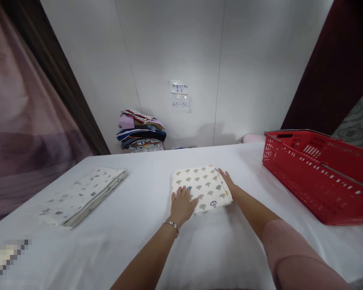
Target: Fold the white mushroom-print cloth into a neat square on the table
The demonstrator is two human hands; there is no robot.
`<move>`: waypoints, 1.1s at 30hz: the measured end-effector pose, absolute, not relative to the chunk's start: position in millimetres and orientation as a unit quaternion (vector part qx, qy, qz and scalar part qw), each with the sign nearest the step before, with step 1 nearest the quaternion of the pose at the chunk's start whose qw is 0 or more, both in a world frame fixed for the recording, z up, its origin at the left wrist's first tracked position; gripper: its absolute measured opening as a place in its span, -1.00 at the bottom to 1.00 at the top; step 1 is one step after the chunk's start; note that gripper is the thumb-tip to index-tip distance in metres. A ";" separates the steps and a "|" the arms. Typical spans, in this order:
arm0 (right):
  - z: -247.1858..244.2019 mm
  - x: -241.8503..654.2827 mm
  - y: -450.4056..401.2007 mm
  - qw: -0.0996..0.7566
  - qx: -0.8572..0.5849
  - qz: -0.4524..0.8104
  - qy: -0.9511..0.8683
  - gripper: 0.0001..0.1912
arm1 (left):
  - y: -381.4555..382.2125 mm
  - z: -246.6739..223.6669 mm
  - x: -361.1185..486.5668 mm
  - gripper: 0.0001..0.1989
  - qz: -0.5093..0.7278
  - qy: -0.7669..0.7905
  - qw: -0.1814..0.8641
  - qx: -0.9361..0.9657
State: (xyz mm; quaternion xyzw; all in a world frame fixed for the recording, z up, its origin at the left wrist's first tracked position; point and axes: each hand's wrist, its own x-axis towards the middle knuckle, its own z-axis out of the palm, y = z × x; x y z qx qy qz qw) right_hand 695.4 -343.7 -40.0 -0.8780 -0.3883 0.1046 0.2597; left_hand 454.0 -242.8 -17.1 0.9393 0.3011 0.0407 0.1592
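A folded white cloth (204,183) with a mushroom print lies on the white-covered table (145,201) in front of me. My left hand (183,204), with a bracelet at the wrist, rests on its near left part, fingers spread flat. Along the cloth's right edge is my right hand (227,181), its fingers stretched out and touching the side of the fold. Part of the right palm is turned away from view. To the left lies a second folded cloth (87,193), white with small grey and dark figures.
A red plastic basket (305,181) with metal handles stands at the table's right side. Behind the table, a stack of folded fabrics (142,133) sits against the white wall (175,44). Paper labels (179,87) are stuck on that wall. Curtains (27,121) hang at the left.
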 end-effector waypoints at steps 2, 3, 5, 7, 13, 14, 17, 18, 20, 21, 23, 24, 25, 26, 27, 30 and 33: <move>-38.4 706.5 -348.3 0.271 -0.881 0.095 -0.376 -0.57 | -244.7 -16.7 455.7 -0.36 0.039 0.304 0.154 0.939; -37.8 710.9 -350.9 0.279 -0.884 0.089 -0.364 -0.59 | -245.6 -16.4 456.5 -0.36 0.039 0.306 0.152 0.939; -37.1 715.9 -356.4 0.296 -0.890 0.079 -0.337 -0.59 | -246.8 -15.5 457.6 -0.36 0.043 0.307 0.152 0.939; -35.8 715.0 -361.8 0.315 -0.890 0.069 -0.323 -0.56 | -246.7 -14.2 457.6 -0.38 0.052 0.307 0.158 0.937; -23.5 691.8 -365.7 0.327 -0.876 0.058 -0.350 -0.62 | -240.5 -12.1 448.7 -0.47 0.123 0.336 0.204 0.911; -21.1 687.8 -364.1 0.312 -0.882 0.061 -0.348 -0.61 | -239.1 -13.0 446.1 -0.47 0.136 0.344 0.208 0.906; -15.4 678.4 -356.7 0.240 -0.909 0.087 -0.329 -0.55 | -235.7 -17.5 439.5 -0.47 0.152 0.373 0.222 0.888; -14.2 676.2 -353.9 0.218 -0.916 0.093 -0.324 -0.56 | -235.1 -19.2 438.1 -0.46 0.149 0.378 0.228 0.885; -12.4 673.5 -349.0 0.188 -0.922 0.094 -0.325 -0.64 | -234.4 -22.0 436.9 -0.45 0.145 0.375 0.242 0.883; -11.7 672.9 -347.2 0.182 -0.923 0.088 -0.327 -0.69 | -234.2 -22.9 437.0 -0.44 0.145 0.372 0.250 0.882; -10.7 672.8 -345.5 0.186 -0.923 0.071 -0.329 -0.75 | -233.8 -24.2 437.5 -0.44 0.150 0.367 0.268 0.878; -10.5 673.3 -345.5 0.193 -0.924 0.063 -0.324 -0.76 | -233.4 -24.9 437.8 -0.44 0.155 0.365 0.278 0.875; -10.7 674.0 -346.0 0.201 -0.926 0.057 -0.316 -0.75 | -233.0 -25.7 437.8 -0.45 0.160 0.362 0.288 0.872; -11.2 674.6 -346.7 0.206 -0.928 0.054 -0.306 -0.74 | -232.4 -26.9 437.6 -0.45 0.166 0.358 0.296 0.870; -12.1 675.3 -347.5 0.210 -0.930 0.055 -0.296 -0.73 | -231.7 -28.2 437.1 -0.45 0.172 0.352 0.302 0.869; -16.5 676.3 -348.5 0.204 -0.935 0.067 -0.284 -0.70 | -228.4 -32.9 434.4 -0.46 0.185 0.343 0.320 0.863; -20.7 677.1 -347.4 0.199 -0.936 0.075 -0.281 -0.60 | -223.2 -36.5 432.0 -0.46 0.195 0.385 0.357 0.828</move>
